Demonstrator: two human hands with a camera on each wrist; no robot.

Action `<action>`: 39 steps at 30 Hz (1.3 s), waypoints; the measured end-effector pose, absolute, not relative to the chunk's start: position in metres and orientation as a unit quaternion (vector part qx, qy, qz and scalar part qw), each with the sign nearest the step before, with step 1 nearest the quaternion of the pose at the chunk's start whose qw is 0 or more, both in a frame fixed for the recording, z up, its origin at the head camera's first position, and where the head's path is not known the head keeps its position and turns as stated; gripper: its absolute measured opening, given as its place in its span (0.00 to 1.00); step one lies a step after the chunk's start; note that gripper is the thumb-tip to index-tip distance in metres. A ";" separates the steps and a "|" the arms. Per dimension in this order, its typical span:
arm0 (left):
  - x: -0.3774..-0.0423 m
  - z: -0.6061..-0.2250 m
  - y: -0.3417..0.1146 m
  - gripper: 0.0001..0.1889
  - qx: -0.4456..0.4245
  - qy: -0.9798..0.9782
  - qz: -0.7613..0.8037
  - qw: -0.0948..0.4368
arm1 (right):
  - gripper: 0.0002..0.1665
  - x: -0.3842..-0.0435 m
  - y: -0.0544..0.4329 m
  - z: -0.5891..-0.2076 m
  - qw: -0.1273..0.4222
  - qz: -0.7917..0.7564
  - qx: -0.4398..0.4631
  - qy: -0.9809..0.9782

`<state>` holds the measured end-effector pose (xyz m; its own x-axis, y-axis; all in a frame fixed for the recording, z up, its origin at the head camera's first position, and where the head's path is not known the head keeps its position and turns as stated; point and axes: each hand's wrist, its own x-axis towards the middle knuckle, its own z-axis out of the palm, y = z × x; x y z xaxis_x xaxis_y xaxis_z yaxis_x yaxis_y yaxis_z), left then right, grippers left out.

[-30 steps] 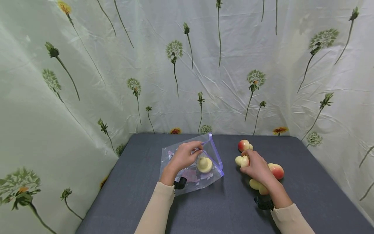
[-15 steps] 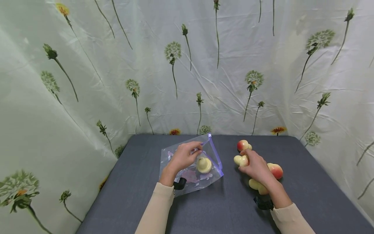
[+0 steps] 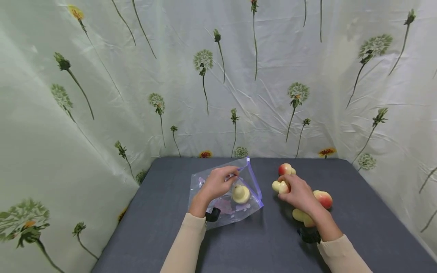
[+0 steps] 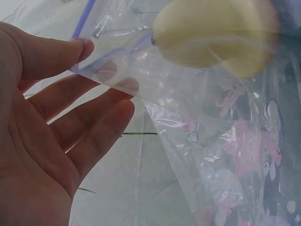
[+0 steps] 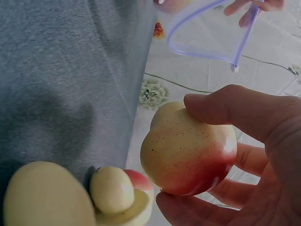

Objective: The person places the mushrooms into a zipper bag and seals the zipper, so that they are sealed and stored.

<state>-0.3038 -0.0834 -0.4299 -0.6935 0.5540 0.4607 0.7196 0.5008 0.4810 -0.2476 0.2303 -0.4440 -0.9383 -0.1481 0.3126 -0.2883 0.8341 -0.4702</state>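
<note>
A clear zip bag (image 3: 223,206) with a purple zip edge and pink prints is held up in the head view, its mouth spread toward the right. My left hand (image 3: 218,184) pinches its rim between thumb and index finger, the other fingers extended behind the film in the left wrist view. One pale yellow pear (image 4: 207,35) lies inside the bag. My right hand (image 3: 298,193) grips another pear (image 5: 188,150), yellow with a red blush, its thumb on top and fingers beneath. This pear is to the right of the bag, apart from it.
Beyond the right hand a red-and-yellow pear (image 3: 285,169) sits on the dark table (image 3: 239,246). Two more lie close to the right wrist, a blushed pear (image 3: 323,199) and a yellow pear (image 3: 302,217). A flower-print curtain (image 3: 218,94) hangs behind and along the sides.
My right hand has shifted slightly left with the pear in its grip. The left hand keeps its pinch on the bag; the other pears have stayed put.
</note>
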 end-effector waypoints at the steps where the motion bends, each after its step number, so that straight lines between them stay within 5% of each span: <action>1: -0.304 -0.430 -0.083 0.10 -0.371 -0.857 -0.336 0.123 | 0.27 -0.247 0.230 -0.443 0.134 0.263 0.117 -0.948; 39: -0.303 -0.426 -0.081 0.05 -0.391 -0.840 -0.353 0.132 | 0.33 -0.253 0.179 -0.409 0.133 0.328 0.251 -0.901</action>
